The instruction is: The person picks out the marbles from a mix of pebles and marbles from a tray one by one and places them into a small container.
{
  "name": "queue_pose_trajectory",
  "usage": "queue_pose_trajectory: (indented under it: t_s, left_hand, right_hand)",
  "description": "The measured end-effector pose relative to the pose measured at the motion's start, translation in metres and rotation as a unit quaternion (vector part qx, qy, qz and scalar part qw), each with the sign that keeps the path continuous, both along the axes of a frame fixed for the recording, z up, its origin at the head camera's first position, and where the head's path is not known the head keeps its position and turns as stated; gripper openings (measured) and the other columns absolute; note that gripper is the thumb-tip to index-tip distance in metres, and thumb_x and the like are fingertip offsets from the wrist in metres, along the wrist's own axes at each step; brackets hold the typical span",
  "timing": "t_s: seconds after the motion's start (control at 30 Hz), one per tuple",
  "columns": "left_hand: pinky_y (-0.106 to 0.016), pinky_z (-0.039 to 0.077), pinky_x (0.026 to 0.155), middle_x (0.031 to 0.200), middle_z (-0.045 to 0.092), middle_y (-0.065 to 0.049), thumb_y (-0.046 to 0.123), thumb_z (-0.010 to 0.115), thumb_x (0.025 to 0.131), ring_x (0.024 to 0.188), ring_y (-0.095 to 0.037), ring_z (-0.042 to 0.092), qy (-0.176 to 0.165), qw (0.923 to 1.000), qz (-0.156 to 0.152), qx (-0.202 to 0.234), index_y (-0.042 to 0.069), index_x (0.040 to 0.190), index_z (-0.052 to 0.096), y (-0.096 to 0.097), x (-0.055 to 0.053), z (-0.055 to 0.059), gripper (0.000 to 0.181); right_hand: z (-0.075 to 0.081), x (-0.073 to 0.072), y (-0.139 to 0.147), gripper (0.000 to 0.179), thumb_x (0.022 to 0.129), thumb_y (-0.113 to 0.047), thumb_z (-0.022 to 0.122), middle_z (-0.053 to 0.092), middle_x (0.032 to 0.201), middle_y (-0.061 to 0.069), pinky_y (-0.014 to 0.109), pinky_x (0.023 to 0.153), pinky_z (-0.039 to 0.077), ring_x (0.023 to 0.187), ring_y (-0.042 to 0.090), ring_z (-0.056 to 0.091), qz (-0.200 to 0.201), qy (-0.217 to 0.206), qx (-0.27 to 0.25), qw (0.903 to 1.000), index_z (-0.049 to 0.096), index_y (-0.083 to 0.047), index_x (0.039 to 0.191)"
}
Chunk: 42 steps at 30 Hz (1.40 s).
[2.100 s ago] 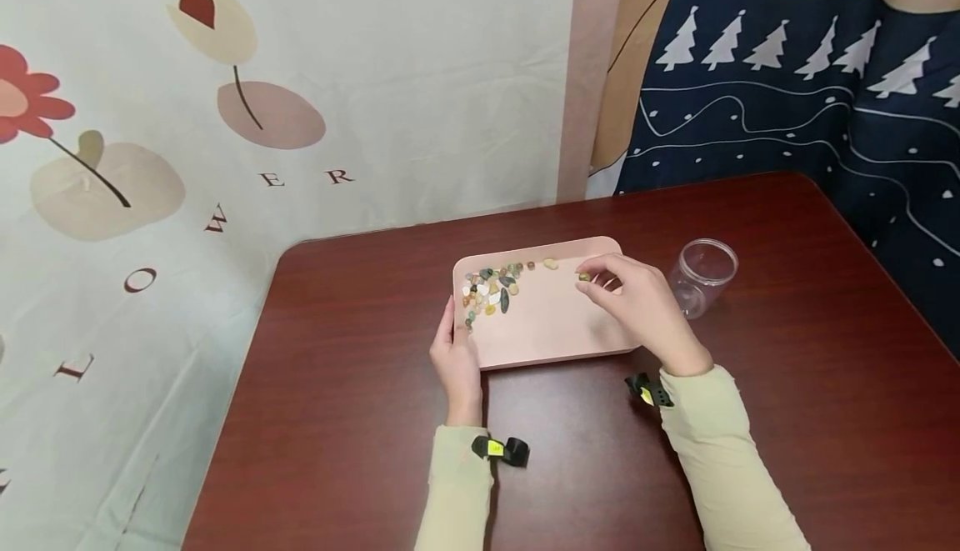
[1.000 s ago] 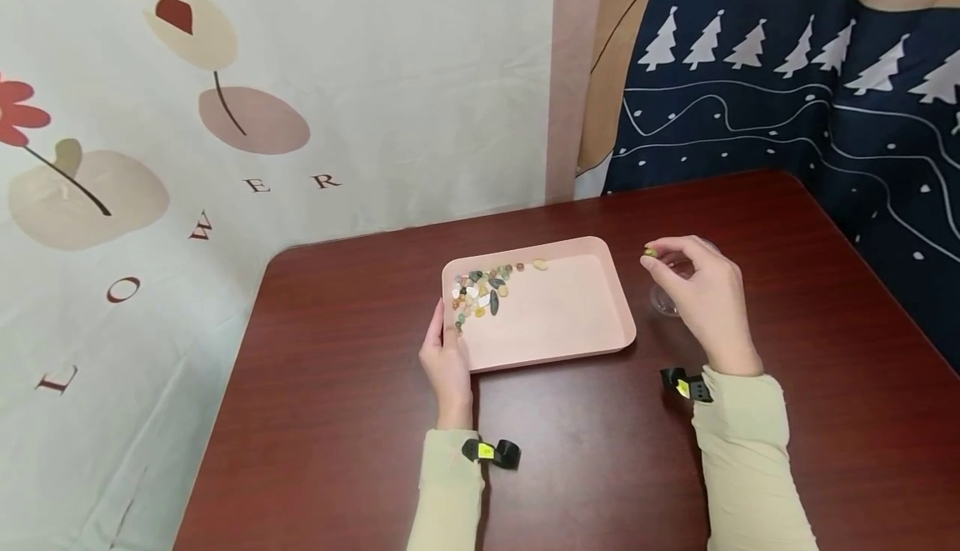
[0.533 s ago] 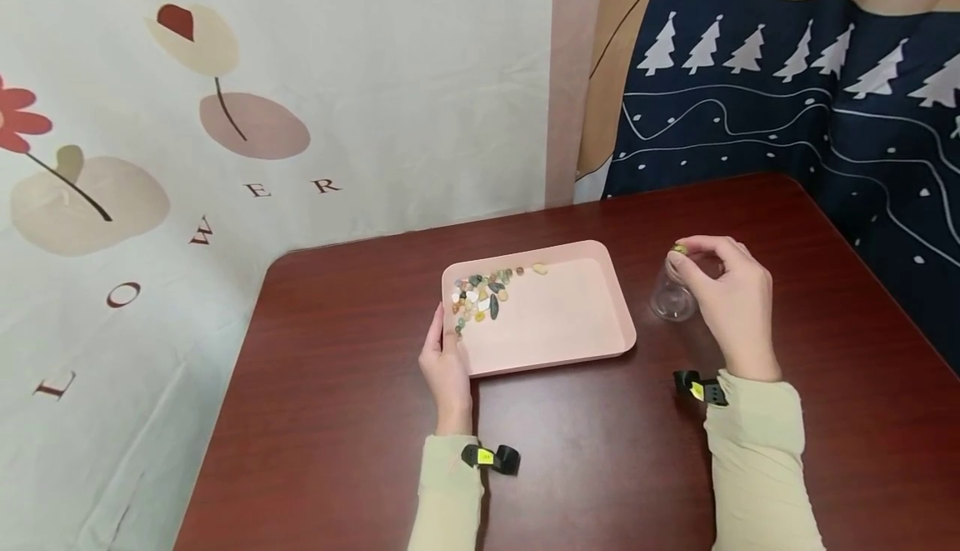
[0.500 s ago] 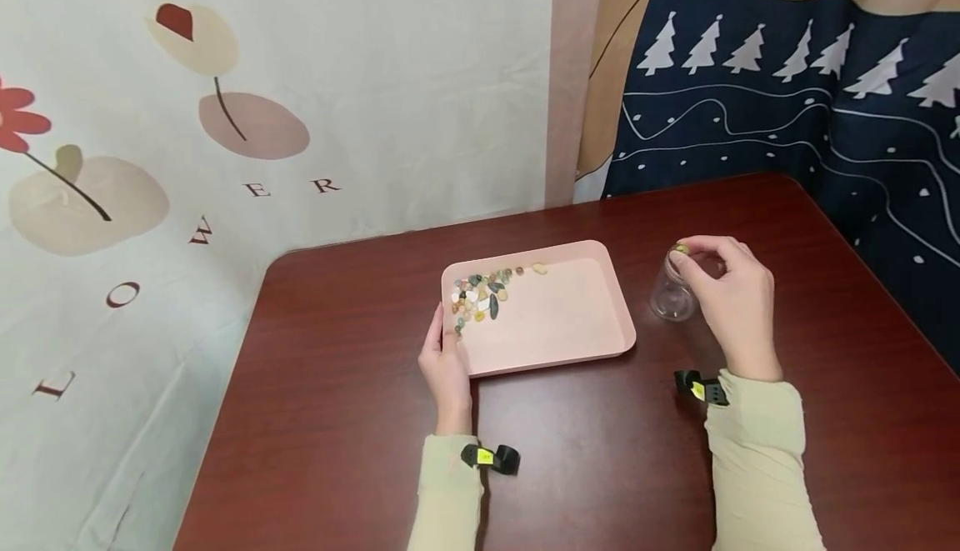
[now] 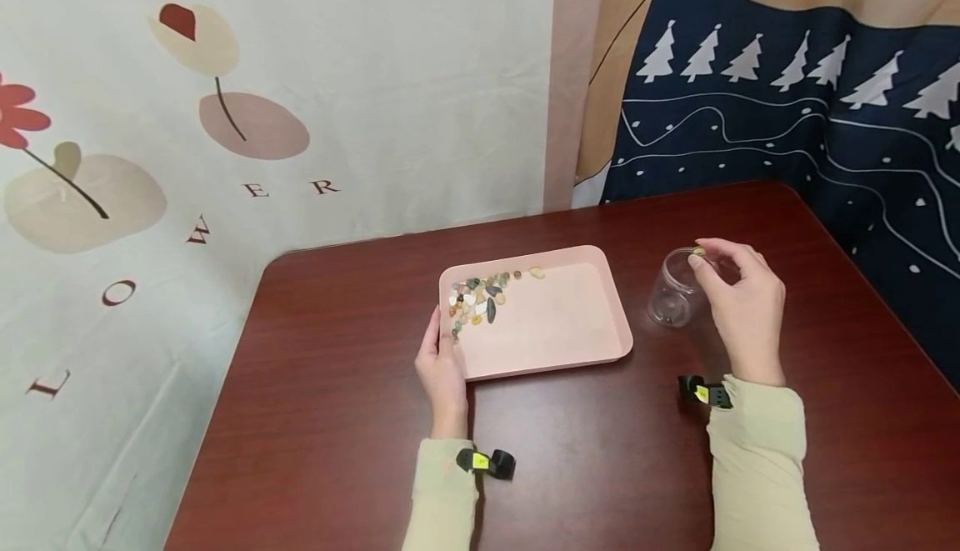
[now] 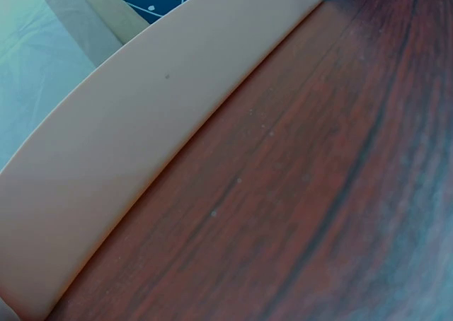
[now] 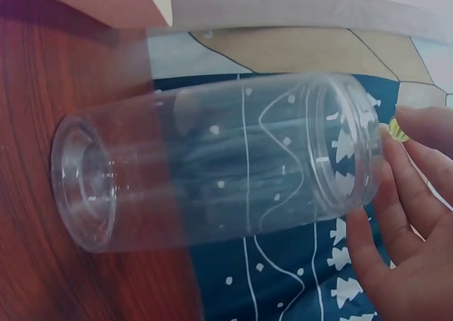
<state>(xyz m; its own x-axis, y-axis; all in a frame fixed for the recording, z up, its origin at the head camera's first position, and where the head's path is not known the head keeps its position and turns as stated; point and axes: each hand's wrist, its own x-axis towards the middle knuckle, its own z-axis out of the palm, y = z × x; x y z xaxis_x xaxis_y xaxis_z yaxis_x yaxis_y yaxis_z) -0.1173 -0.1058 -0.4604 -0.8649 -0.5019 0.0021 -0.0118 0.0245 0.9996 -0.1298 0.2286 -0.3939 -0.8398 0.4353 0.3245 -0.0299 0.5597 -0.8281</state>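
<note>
In the head view my left hand (image 5: 442, 376) grips the left edge of a pink rectangular tray (image 5: 555, 326), fingers along its outer side. Polished pebbles (image 5: 480, 308) of several colours lie in the tray's far left part, with one pale yellow pebble (image 5: 537, 272) apart by the back wall. Between thumb and fingertips, my right hand (image 5: 742, 309) pinches a small yellow-green pebble (image 7: 398, 130) just at the mouth of a clear, open jar (image 7: 233, 165). Some right fingers lie right at the jar's rim in the right wrist view. The jar stands upright on the table.
The dark red wooden table (image 5: 345, 401) carries the tray, with the jar to its right. Behind it hang a pale flower-print cloth (image 5: 420, 101) and a navy cloth (image 5: 720, 134) with white trees. A black strap (image 5: 487, 462) sits at each wrist.
My right hand has carried the yellow-green pebble from above the tray rightward to the jar's mouth, shifting slightly further right lately. My left hand keeps its grip on the tray.
</note>
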Motion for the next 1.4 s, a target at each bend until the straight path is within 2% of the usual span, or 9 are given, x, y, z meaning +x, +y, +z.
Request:
queue_pose_trajectory:
  t_s: [0.07,0.3,0.4,0.67,0.87,0.9,0.93,1.1,1.4]
  left_hand:
    - [-0.024,0.033,0.098,0.129,0.048,-0.001,0.000,0.041,0.091,0.120,-0.007,0.039,0.000,1.0000,0.000,0.000,0.007,0.129,0.049,0.000,0.000,0.000,0.039]
    - [-0.025,0.032,0.098,0.128,0.049,0.005,0.003,0.042,0.091,0.119,-0.005,0.039,0.008,0.9999,0.000,0.009,0.014,0.128,0.051,-0.004,-0.008,-0.019,0.039]
    - [-0.023,0.032,0.098,0.127,0.049,0.009,0.005,0.042,0.092,0.119,-0.003,0.039,0.011,0.9999,0.002,0.006,0.016,0.128,0.051,-0.003,-0.010,-0.023,0.039]
    - [-0.025,0.034,0.097,0.126,0.051,0.007,0.000,0.040,0.090,0.118,-0.005,0.041,0.032,0.9992,0.008,0.023,0.014,0.127,0.052,-0.002,-0.010,-0.023,0.041]
    - [-0.026,0.034,0.097,0.128,0.049,-0.003,-0.004,0.038,0.089,0.119,-0.010,0.041,0.034,0.9990,0.006,0.029,0.006,0.127,0.050,0.002,-0.004,-0.003,0.041]
    - [-0.026,0.034,0.097,0.128,0.049,-0.003,-0.004,0.038,0.089,0.119,-0.009,0.041,0.031,0.9991,0.006,0.029,0.006,0.127,0.050,0.002,-0.004,-0.003,0.042]
    - [-0.025,0.034,0.097,0.128,0.049,-0.001,-0.003,0.038,0.089,0.118,-0.008,0.041,0.029,0.9991,0.006,0.031,0.008,0.127,0.050,0.002,-0.004,-0.003,0.042]
    - [-0.025,0.034,0.097,0.126,0.051,0.007,0.000,0.039,0.090,0.117,-0.004,0.041,0.026,0.9992,0.016,0.028,0.015,0.126,0.052,-0.003,-0.009,-0.022,0.042]
    - [-0.026,0.033,0.098,0.126,0.051,0.006,-0.001,0.039,0.090,0.118,-0.006,0.041,0.038,0.9989,0.021,0.018,0.011,0.127,0.051,-0.004,-0.009,-0.025,0.041]
  right_hand:
    - [-0.001,-0.001,0.002,0.026,0.080,-0.036,0.063,0.062,0.097,-0.002,0.017,0.068,0.037,0.089,0.011,0.051,-0.006,0.000,0.003,1.0000,0.068,-0.025,0.104]
    - [-0.002,-0.003,0.006,0.026,0.080,-0.037,0.064,0.062,0.096,-0.003,0.020,0.069,0.037,0.088,0.008,0.050,-0.012,0.007,0.010,0.9998,0.069,-0.023,0.101]
    - [-0.003,-0.003,0.008,0.026,0.080,-0.037,0.063,0.062,0.098,-0.003,0.021,0.070,0.038,0.090,0.010,0.051,-0.013,0.005,0.012,0.9998,0.069,-0.023,0.101]
    - [-0.004,-0.003,0.010,0.026,0.080,-0.037,0.063,0.063,0.100,-0.004,0.022,0.073,0.038,0.092,0.007,0.050,-0.016,0.000,0.015,0.9998,0.069,-0.023,0.101]
    - [-0.005,-0.002,0.012,0.026,0.080,-0.038,0.063,0.062,0.101,-0.005,0.018,0.070,0.037,0.093,0.010,0.051,-0.006,-0.006,0.008,0.9999,0.069,-0.025,0.102]
    - [-0.005,-0.002,0.012,0.027,0.080,-0.038,0.063,0.062,0.101,-0.006,0.017,0.070,0.037,0.093,0.010,0.051,-0.007,-0.008,0.007,0.9999,0.069,-0.025,0.102]
    - [-0.005,-0.002,0.012,0.027,0.080,-0.038,0.063,0.062,0.101,-0.006,0.016,0.069,0.037,0.093,0.010,0.051,-0.009,-0.009,0.006,0.9999,0.069,-0.025,0.102]
    - [-0.007,-0.002,0.011,0.028,0.080,-0.039,0.062,0.062,0.101,-0.005,0.016,0.071,0.037,0.093,0.008,0.051,-0.024,-0.012,0.011,0.9996,0.068,-0.025,0.103]
    - [-0.011,-0.003,0.011,0.030,0.080,-0.040,0.062,0.062,0.103,-0.004,0.020,0.074,0.038,0.096,0.011,0.050,-0.028,-0.023,0.014,0.9992,0.068,-0.025,0.104]
